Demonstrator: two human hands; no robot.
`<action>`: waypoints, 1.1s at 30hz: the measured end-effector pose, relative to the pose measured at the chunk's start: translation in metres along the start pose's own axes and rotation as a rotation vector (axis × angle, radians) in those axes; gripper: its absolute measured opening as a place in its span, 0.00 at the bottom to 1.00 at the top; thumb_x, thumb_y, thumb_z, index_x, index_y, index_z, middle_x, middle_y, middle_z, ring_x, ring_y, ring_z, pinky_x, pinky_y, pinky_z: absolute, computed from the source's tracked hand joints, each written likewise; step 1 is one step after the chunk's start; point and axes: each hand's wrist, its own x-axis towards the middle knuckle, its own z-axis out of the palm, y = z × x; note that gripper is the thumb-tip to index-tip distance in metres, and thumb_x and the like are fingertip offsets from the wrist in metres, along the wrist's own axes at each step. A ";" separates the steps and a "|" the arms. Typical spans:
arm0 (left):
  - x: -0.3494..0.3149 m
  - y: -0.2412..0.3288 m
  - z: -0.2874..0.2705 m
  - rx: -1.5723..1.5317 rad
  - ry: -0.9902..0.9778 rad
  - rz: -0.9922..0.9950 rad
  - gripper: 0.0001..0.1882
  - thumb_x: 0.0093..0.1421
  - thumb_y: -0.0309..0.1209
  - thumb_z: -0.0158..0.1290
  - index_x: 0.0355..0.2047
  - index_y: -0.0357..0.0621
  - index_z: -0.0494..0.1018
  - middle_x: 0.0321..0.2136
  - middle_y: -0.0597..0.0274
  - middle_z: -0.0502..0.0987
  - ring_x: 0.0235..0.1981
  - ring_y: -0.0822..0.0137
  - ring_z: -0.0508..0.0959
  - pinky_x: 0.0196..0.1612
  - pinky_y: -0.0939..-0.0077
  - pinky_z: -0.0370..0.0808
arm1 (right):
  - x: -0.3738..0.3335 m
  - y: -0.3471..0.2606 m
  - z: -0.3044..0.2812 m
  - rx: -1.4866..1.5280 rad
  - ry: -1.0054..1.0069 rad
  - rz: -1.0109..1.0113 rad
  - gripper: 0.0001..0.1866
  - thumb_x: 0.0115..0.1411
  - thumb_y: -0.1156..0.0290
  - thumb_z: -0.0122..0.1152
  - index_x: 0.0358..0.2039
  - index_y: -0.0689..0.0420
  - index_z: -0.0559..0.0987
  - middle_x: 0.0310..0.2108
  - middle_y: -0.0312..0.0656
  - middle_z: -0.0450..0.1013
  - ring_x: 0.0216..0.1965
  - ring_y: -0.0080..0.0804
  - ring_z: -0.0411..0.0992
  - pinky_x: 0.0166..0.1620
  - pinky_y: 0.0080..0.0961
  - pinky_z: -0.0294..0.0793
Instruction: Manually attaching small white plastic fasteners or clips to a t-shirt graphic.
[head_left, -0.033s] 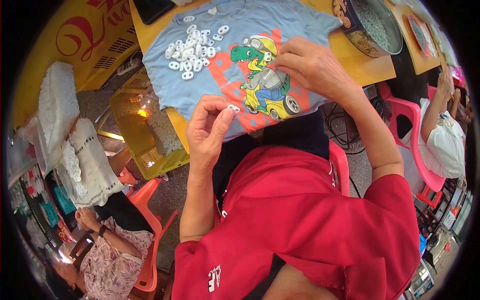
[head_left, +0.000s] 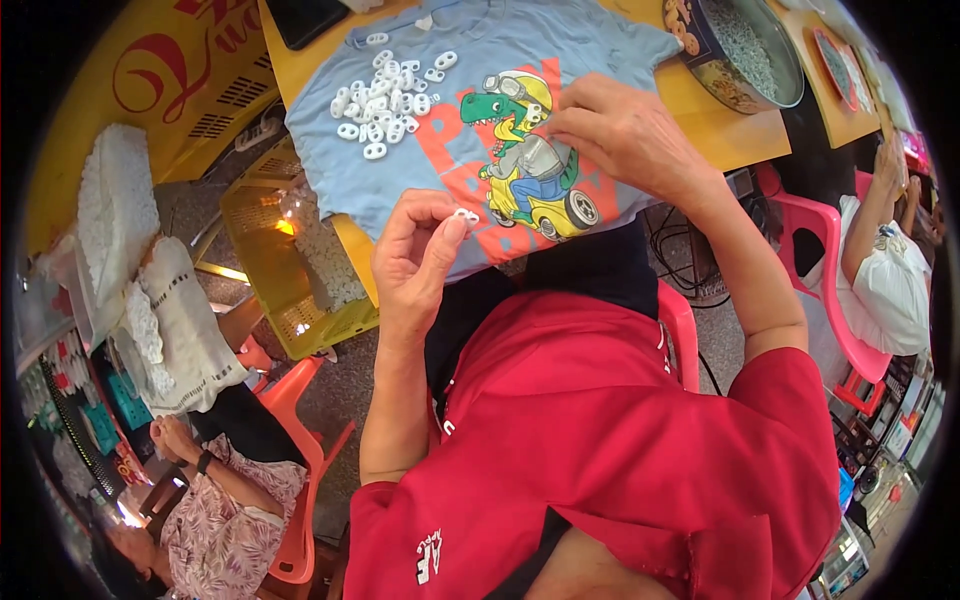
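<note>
My left hand (head_left: 415,250) is closed, pinching a small white two-holed plastic piece (head_left: 466,215) between thumb and forefinger. My right hand (head_left: 625,130) hovers over the print of a light blue T-shirt (head_left: 320,185), its fingers drawn together. At its fingertips shows another white two-holed piece (head_left: 535,114), seemingly gripped there; the fingers partly hide it. Both hands are apart from each other. A loose pile of several such white pieces (head_left: 380,103) lies on the shirt, beyond my left hand. The shirt is spread over the table and hangs toward my lap.
A round tin (head_left: 715,82) of small metallic bits stands at the table's (head_left: 750,140) right. A dark flat object (head_left: 300,18) lies at the far left corner. Left of the table is a yellow crate (head_left: 262,260) with white pieces. Other people sit at lower left and right, on plastic chairs.
</note>
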 end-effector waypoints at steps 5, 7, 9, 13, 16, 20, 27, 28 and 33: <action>-0.001 0.001 0.002 0.010 -0.002 0.012 0.02 0.63 0.23 0.51 0.36 0.37 0.70 0.36 0.61 0.71 0.36 0.71 0.71 0.44 0.77 0.68 | 0.000 0.002 0.001 -0.043 0.024 -0.097 0.07 0.50 0.73 0.65 0.32 0.55 0.81 0.31 0.38 0.71 0.35 0.37 0.72 0.34 0.31 0.73; -0.001 -0.001 0.000 0.006 -0.003 0.012 0.02 0.63 0.23 0.51 0.36 0.37 0.70 0.36 0.61 0.70 0.36 0.71 0.72 0.44 0.78 0.68 | 0.002 0.002 0.000 -0.042 0.015 -0.119 0.07 0.50 0.73 0.65 0.32 0.55 0.81 0.31 0.38 0.71 0.34 0.36 0.72 0.34 0.31 0.73; -0.001 -0.002 0.000 0.001 -0.002 0.023 0.02 0.63 0.22 0.51 0.36 0.37 0.70 0.36 0.62 0.72 0.36 0.73 0.72 0.44 0.79 0.69 | 0.004 0.003 -0.002 -0.062 0.003 -0.164 0.07 0.50 0.73 0.64 0.31 0.56 0.79 0.30 0.38 0.70 0.33 0.37 0.71 0.33 0.32 0.72; -0.001 0.000 0.002 -0.014 0.013 0.015 0.03 0.63 0.22 0.51 0.36 0.36 0.70 0.35 0.63 0.73 0.37 0.75 0.74 0.43 0.81 0.71 | 0.005 0.003 0.005 -0.065 0.014 -0.163 0.08 0.50 0.73 0.65 0.31 0.57 0.76 0.29 0.39 0.70 0.32 0.38 0.71 0.33 0.33 0.72; 0.000 0.004 0.005 -0.050 0.035 0.006 0.03 0.64 0.23 0.51 0.37 0.36 0.71 0.36 0.62 0.74 0.37 0.75 0.75 0.45 0.79 0.71 | 0.002 0.001 0.003 -0.023 -0.002 -0.109 0.08 0.51 0.76 0.64 0.31 0.59 0.74 0.28 0.41 0.70 0.31 0.39 0.71 0.33 0.33 0.72; 0.003 0.003 0.009 -0.035 0.109 -0.034 0.04 0.64 0.24 0.51 0.37 0.35 0.71 0.40 0.58 0.75 0.39 0.74 0.75 0.46 0.78 0.72 | 0.004 -0.020 -0.010 0.347 0.008 0.148 0.06 0.52 0.78 0.62 0.31 0.62 0.74 0.26 0.41 0.72 0.27 0.32 0.72 0.32 0.27 0.72; 0.010 0.011 0.037 -0.070 0.025 0.031 0.05 0.64 0.24 0.51 0.39 0.35 0.70 0.48 0.52 0.74 0.43 0.74 0.75 0.48 0.78 0.71 | 0.013 -0.054 -0.012 0.639 -0.049 0.321 0.05 0.53 0.77 0.61 0.31 0.64 0.75 0.24 0.39 0.74 0.26 0.22 0.72 0.33 0.22 0.72; 0.010 0.011 0.040 -0.062 0.017 0.042 0.05 0.64 0.24 0.51 0.39 0.35 0.70 0.48 0.52 0.74 0.43 0.75 0.74 0.48 0.79 0.71 | 0.013 -0.056 -0.010 0.670 -0.017 0.338 0.05 0.54 0.77 0.61 0.31 0.64 0.75 0.24 0.39 0.74 0.26 0.22 0.72 0.33 0.22 0.72; 0.012 0.009 0.045 -0.067 0.070 0.049 0.05 0.64 0.24 0.52 0.39 0.35 0.70 0.48 0.53 0.75 0.41 0.76 0.74 0.46 0.81 0.71 | 0.015 -0.061 -0.003 0.751 0.059 0.450 0.06 0.56 0.76 0.60 0.34 0.64 0.76 0.27 0.39 0.76 0.30 0.21 0.74 0.36 0.20 0.74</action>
